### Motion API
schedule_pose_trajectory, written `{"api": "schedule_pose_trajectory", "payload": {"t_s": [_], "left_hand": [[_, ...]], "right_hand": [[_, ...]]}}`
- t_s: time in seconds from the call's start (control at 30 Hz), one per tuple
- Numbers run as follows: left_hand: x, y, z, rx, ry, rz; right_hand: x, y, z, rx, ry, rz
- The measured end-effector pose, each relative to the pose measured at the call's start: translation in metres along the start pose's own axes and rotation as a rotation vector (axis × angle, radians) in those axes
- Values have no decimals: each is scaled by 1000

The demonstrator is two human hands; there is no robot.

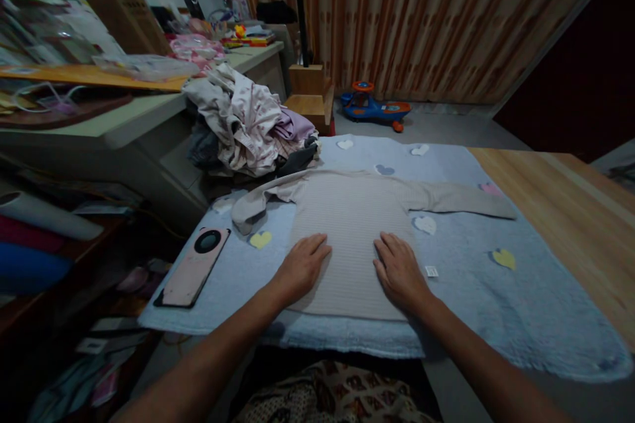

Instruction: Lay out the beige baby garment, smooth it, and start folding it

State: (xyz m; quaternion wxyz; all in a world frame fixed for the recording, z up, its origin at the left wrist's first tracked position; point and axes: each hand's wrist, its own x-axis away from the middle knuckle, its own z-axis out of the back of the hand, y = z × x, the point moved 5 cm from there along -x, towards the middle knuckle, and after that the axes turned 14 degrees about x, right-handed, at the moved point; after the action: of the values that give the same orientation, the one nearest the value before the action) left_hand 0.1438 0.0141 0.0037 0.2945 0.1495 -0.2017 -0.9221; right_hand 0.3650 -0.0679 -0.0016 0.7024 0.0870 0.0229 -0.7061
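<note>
On the pale blue fleece blanket (461, 317) atop a wooden table (585, 211), a ribbed beige long-sleeved top (352, 231) lies spread out, body running away from the person, sleeves out to either side; L hand (301, 268) & R hand (401, 271) rest palm-down on the lower body, side by side w/ a strip of top between them; fingers on both are flat, loosely spread, gripping nothing, tips pointing up the body toward the neck; sleeve line runs crosswise, beyond the fingertips; R hand is nearer the straight, flat sleeve (461, 198); L hand is nearer the bunched, doubled-back sleeve (253, 203); a phone in a pink case (191, 271) lies on the blanket left of L hand; small white tag (431, 271) sits just right of R hand; heap of mixed clothes (243, 122) sits past the top's far edge, partly on the blanket; blue-and-orange ride-on toy car (372, 109) on the floor beyond.
</note>
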Motion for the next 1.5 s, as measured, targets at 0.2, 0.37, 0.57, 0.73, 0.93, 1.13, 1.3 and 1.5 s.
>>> {"api": "schedule_pose_trajectory", "payload": {"t_s": [0.2,0.37,0.57,0.73,0.93,1.13,1.3,1.5], "left_hand": [[3,15,-6,20,-96,-43],[8,5,-4,-30,-116,4],[16,-9,2,-113,-53,93],[24,-21,10,-168,19,140],[11,-24,29,-217,37,190],[-33,-22,28,-206,28,99],[-56,-36,21,-253,85,217],[-66,-46,25,-301,157,330]], "right_hand": [[8,-22,5,-21,-13,57],[15,-8,3,9,-35,47],[27,11,-2,49,82,32],[26,15,2,38,127,36],[-12,13,24,59,-99,-13],[-70,-20,36,57,-166,56],[-100,-36,20,-2,-60,51],[-99,-27,-2,-107,133,26]]}}
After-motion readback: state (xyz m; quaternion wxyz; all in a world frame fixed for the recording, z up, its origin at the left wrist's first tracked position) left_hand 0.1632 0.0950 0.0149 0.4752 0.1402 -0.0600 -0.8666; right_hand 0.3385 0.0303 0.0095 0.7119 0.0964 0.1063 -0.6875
